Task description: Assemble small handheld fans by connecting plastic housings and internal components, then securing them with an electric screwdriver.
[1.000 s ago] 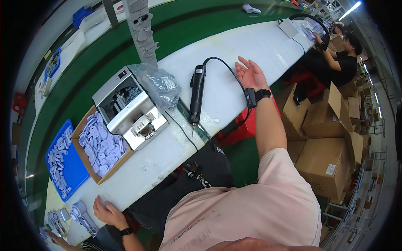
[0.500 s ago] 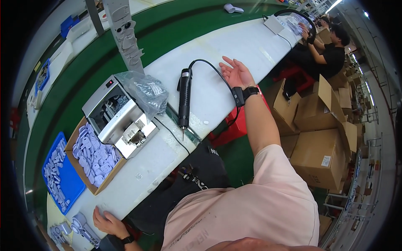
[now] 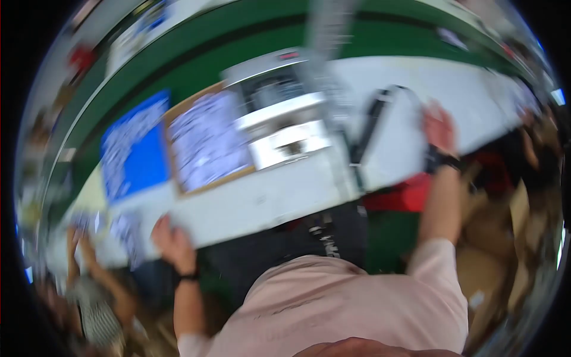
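Showing loosely open, empty fingers, the right hand [image 3: 439,128], nearer than the left, flanks the slanting black cylindrical screwdriver [image 3: 371,126].

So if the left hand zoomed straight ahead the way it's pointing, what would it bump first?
Probably the near edge of the blue tray, across the white tabletop from the left hand. The cardboard box sits just right of that line, and the hand's height is unclear in this blur.
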{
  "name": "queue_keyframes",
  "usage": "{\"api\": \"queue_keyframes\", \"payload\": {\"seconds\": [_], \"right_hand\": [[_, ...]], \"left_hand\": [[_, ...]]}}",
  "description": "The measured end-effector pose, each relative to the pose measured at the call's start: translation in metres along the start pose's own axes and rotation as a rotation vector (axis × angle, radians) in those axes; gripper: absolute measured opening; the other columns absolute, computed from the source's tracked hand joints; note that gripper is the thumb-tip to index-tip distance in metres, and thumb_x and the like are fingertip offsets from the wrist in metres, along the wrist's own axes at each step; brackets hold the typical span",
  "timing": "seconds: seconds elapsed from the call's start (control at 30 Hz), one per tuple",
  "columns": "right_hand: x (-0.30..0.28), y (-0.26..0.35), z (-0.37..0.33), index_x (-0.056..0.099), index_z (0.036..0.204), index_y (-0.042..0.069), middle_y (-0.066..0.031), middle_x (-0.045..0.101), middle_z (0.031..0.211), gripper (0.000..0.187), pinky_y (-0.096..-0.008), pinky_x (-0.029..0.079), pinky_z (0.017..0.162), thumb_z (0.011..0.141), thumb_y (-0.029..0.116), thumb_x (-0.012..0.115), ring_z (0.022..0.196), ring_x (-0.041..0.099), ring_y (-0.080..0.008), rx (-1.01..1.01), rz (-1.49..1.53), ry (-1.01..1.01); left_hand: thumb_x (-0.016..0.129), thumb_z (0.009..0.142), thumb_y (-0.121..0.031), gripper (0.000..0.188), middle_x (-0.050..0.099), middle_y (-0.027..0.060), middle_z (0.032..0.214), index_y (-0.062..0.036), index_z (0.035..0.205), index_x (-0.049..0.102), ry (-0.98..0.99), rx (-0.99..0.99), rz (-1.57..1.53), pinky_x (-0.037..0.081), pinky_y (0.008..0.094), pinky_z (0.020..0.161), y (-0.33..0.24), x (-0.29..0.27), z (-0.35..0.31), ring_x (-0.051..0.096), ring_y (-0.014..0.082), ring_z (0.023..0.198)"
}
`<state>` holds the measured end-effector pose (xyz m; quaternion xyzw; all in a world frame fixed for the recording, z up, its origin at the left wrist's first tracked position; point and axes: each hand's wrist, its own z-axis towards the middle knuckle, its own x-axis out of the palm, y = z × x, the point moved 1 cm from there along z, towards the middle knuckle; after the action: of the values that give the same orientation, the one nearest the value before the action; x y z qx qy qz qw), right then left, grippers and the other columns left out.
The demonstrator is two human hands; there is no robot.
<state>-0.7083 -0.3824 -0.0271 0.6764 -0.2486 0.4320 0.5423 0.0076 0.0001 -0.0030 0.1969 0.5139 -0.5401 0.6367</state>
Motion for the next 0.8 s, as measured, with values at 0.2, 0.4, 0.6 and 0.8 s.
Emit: {"api": "queue_keyframes", "payload": {"seconds": [0.2, 0.4, 0.6, 0.8], "right_hand": [[-0.047, 0.045, -0.023, 0.022, 0.165, 0.004, -0.0245, 0.042, 0.158, 0.067, -0.0367, 0.042, 0.116, 0.110, 0.027, 0.052, 0.144, 0.047, -0.0286, 0.012, -0.183, -0.042], [-0.029, 0.030, 0.008, 0.022, 0.164, 0.002, -0.0235, 0.044, 0.157, 0.067, -0.0340, 0.042, 0.116, 0.110, 0.028, 0.051, 0.141, 0.049, -0.0250, 0.090, -0.190, 0.043], [-0.034, 0.036, 0.000, 0.021, 0.164, 0.002, -0.0236, 0.042, 0.158, 0.068, -0.0359, 0.041, 0.118, 0.110, 0.029, 0.051, 0.142, 0.048, -0.0262, 0.076, -0.169, 0.021], [0.002, -0.001, 0.001, 0.031, 0.161, 0.004, -0.0270, 0.056, 0.142, 0.063, -0.0426, 0.052, 0.103, 0.106, 0.023, 0.055, 0.120, 0.061, -0.0319, 0.091, 0.043, 0.135]], "left_hand": [[0.063, 0.084, -0.010, 0.039, 0.064, 0.0151, 0.124, -0.0066, 0.123, 0.068, -0.005, 0.007, 0.108, 0.042, 0.0497, 0.101, -0.036, -0.015, 0.008, 0.056, 0.0377, 0.116], [0.065, 0.085, -0.012, 0.039, 0.063, 0.0133, 0.127, -0.0084, 0.124, 0.067, -0.031, -0.021, 0.103, 0.040, 0.0479, 0.103, -0.033, -0.011, 0.008, 0.055, 0.0356, 0.119], [0.061, 0.086, -0.009, 0.039, 0.064, 0.0145, 0.126, -0.0063, 0.124, 0.068, -0.027, -0.019, 0.075, 0.040, 0.0473, 0.103, -0.036, -0.015, 0.012, 0.055, 0.0367, 0.119], [0.057, 0.085, -0.006, 0.045, 0.066, 0.0207, 0.126, 0.0002, 0.129, 0.065, -0.006, 0.028, 0.044, 0.038, 0.0514, 0.111, 0.011, 0.004, -0.004, 0.055, 0.0409, 0.121]]}}
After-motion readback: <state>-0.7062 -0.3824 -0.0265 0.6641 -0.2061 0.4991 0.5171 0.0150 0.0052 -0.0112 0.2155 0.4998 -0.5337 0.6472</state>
